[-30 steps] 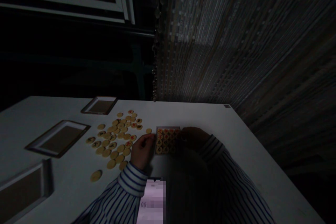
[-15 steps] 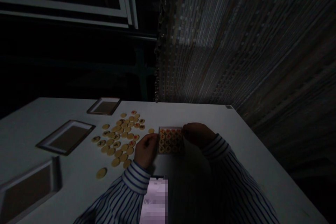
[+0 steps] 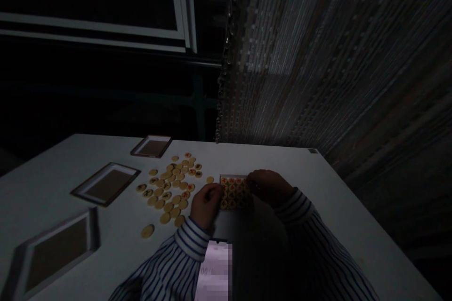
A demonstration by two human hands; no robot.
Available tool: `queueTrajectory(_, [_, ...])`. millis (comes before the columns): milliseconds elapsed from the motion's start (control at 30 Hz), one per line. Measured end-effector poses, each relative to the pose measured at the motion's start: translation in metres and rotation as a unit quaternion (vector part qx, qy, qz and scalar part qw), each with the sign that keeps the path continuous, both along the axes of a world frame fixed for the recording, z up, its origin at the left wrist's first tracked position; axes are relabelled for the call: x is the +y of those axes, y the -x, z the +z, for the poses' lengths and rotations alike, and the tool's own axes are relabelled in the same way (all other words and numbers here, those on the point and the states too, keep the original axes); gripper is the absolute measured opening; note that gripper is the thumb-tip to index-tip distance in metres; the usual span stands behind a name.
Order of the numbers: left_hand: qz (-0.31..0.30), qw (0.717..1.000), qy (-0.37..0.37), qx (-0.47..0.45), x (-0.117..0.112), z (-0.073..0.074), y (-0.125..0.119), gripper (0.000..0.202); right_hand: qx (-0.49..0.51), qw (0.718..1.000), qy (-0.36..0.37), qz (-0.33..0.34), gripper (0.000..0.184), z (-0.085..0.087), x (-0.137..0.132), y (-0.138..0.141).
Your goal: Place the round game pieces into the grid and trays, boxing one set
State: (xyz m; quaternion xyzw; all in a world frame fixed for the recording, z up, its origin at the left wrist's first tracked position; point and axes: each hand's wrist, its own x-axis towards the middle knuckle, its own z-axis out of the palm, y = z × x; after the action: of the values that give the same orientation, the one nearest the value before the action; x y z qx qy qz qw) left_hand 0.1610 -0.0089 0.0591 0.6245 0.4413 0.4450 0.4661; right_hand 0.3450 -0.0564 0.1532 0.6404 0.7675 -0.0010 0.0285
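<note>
A small square box (image 3: 233, 192) filled with round cream game discs marked in red lies on the white table (image 3: 52, 188). My left hand (image 3: 207, 204) rests curled against the box's left edge, its fingertips on the discs there. My right hand (image 3: 269, 186) is curled over the box's right side, fingers pressed to the edge. Loose cream discs (image 3: 171, 186), some marked red or black, are spread on the table left of the box. The scene is very dim.
Three shallow framed trays lie along the table's left: one far (image 3: 151, 146), one middle (image 3: 106, 183), one near (image 3: 52, 249). A single disc (image 3: 147, 231) lies apart near the front. A bead curtain (image 3: 318, 56) hangs behind the table.
The view has shifted, so everything sits further right and lower. My left hand has moved in closer onto the box's left edge; the right hand stays on the right side.
</note>
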Motion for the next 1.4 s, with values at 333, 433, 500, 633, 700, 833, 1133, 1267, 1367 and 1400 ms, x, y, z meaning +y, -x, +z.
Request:
queueTrajectory(333, [-0.015, 0.996, -0.063, 0.056, 0.001, 0.016, 0.015, 0.019, 0.032, 0.997, -0.064, 0.030, 0.022, -0.004, 0.003, 0.017])
queueTrajectory(433, [-0.022, 0.992, -0.093, 0.087, 0.004, 0.023, 0.031, 0.017, 0.009, 0.997, -0.070, 0.028, 0.026, -0.010, 0.008, 0.022])
queueTrajectory(500, [-0.022, 0.987, -0.114, 0.107, 0.008, 0.026, 0.043, 0.016, -0.010, 0.998, -0.062, 0.032, 0.025, -0.012, 0.012, 0.027])
queueTrajectory(633, [0.011, 0.977, -0.149, 0.155, 0.028, 0.027, 0.073, 0.018, -0.020, 0.997, -0.047, 0.055, 0.025, -0.009, 0.019, 0.037])
queueTrajectory(700, [0.056, 0.967, -0.163, 0.187, 0.042, 0.025, 0.089, 0.020, -0.019, 0.996, -0.061, 0.064, 0.027, -0.006, 0.022, 0.043])
queueTrajectory(833, [0.089, 0.944, -0.190, 0.256, 0.069, 0.016, 0.119, 0.025, -0.004, 0.994, -0.074, 0.076, 0.026, 0.000, 0.027, 0.055])
queueTrajectory(1133, [0.114, 0.885, -0.225, 0.391, 0.087, -0.013, 0.144, 0.032, 0.033, 0.986, -0.129, 0.099, 0.021, 0.001, 0.045, 0.094])
queueTrajectory(1267, [0.107, 0.866, -0.242, 0.425, 0.089, -0.018, 0.146, 0.031, 0.060, 0.981, -0.143, 0.120, 0.019, -0.009, 0.055, 0.114])
queueTrajectory(1367, [0.103, 0.858, -0.243, 0.440, 0.090, -0.019, 0.147, 0.031, 0.074, 0.979, -0.138, 0.134, 0.018, -0.019, 0.059, 0.128])
queueTrajectory(1400, [0.102, 0.858, -0.242, 0.442, 0.090, -0.018, 0.148, 0.031, 0.079, 0.978, -0.141, 0.134, 0.019, -0.022, 0.060, 0.131])
